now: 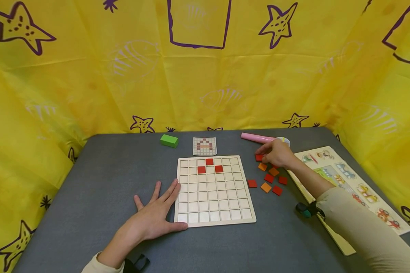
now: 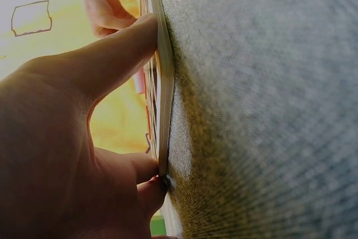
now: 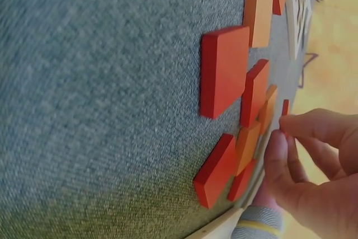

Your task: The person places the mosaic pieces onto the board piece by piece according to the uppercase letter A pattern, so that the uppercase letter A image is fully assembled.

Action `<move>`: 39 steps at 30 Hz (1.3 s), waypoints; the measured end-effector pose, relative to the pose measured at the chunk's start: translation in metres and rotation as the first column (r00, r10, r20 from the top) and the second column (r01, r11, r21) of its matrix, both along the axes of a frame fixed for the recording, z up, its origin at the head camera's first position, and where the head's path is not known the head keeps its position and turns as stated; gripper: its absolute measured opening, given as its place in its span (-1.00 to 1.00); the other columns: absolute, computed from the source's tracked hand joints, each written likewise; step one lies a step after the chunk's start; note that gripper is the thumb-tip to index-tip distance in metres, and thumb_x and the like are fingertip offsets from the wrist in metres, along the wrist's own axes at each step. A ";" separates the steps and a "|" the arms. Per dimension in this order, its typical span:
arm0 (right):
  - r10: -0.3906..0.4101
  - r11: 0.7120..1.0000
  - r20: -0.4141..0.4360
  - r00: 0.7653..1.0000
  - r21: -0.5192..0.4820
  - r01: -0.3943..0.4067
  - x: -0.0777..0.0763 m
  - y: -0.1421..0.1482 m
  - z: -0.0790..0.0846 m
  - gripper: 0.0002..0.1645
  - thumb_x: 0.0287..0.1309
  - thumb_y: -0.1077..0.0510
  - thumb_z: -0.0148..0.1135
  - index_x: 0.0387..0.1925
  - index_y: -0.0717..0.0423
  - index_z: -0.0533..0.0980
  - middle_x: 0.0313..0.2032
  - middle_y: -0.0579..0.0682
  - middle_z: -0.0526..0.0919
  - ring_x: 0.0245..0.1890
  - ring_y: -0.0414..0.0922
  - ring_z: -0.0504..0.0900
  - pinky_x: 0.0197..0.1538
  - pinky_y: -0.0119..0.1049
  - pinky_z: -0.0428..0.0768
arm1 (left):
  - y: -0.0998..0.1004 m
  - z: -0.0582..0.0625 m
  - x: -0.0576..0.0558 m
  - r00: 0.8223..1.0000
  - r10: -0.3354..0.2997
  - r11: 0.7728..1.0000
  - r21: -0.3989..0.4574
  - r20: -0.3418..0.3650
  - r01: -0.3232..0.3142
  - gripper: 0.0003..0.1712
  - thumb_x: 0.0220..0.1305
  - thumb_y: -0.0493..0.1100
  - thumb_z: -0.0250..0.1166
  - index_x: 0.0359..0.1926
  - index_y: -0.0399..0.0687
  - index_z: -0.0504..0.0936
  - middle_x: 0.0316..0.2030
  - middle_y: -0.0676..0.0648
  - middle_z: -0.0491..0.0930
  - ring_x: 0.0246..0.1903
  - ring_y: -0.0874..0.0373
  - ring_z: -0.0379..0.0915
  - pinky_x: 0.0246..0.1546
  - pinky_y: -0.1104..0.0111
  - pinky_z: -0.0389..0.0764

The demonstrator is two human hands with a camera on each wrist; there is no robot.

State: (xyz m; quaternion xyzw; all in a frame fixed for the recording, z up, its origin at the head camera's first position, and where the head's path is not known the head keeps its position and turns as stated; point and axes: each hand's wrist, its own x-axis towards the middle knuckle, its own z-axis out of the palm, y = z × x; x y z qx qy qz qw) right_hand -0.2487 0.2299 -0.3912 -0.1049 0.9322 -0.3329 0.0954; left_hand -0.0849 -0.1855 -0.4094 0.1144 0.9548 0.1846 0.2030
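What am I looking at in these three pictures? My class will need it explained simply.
There's no machine here: just a person's left hand and right hand, with cameras worn on the head and both wrists. The wide picture looks forward and down from the head; the other two look closely at each hand's work.

On the grey table lies a grid board with three red tiles set in it. Beyond it are a pattern card and a green block. To the right are loose tiles, red and orange, a pink stick and a picture board.

The left hand touches the grid board's edge; the right hand pinches a red tile.
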 end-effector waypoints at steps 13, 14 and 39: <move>0.044 0.997 -0.017 0.999 -0.057 -0.045 0.004 -0.009 0.002 -0.65 0.03 0.43 0.40 -0.08 0.28 0.77 -0.13 0.23 0.82 -0.43 -0.10 0.57 -0.40 -0.33 0.52 | 0.000 -0.001 -0.001 1.000 0.001 1.000 -0.004 -0.008 -0.001 0.42 0.01 0.65 0.35 0.70 0.31 -0.16 0.69 0.21 -0.31 0.64 -0.33 -0.55 0.04 -0.75 -0.54; 0.045 0.997 -0.014 0.999 -0.063 -0.045 0.005 -0.010 0.002 -0.65 0.03 0.42 0.41 -0.08 0.28 0.76 -0.13 0.22 0.82 -0.42 -0.10 0.57 -0.39 -0.32 0.52 | 0.000 -0.001 -0.001 1.000 -0.001 1.000 -0.005 -0.011 0.000 0.42 0.01 0.66 0.34 0.70 0.32 -0.16 0.69 0.21 -0.31 0.64 -0.34 -0.55 0.04 -0.75 -0.54; 0.058 0.988 0.022 0.998 -0.147 -0.054 0.020 -0.027 0.002 -0.64 0.02 0.43 0.43 -0.08 0.23 0.77 -0.17 0.15 0.83 -0.22 -0.04 0.67 -0.29 -0.36 0.63 | 0.000 0.000 -0.001 1.000 -0.003 1.000 -0.012 0.004 0.003 0.43 0.00 0.66 0.34 0.70 0.32 -0.18 0.69 0.21 -0.30 0.64 -0.33 -0.56 0.04 -0.74 -0.56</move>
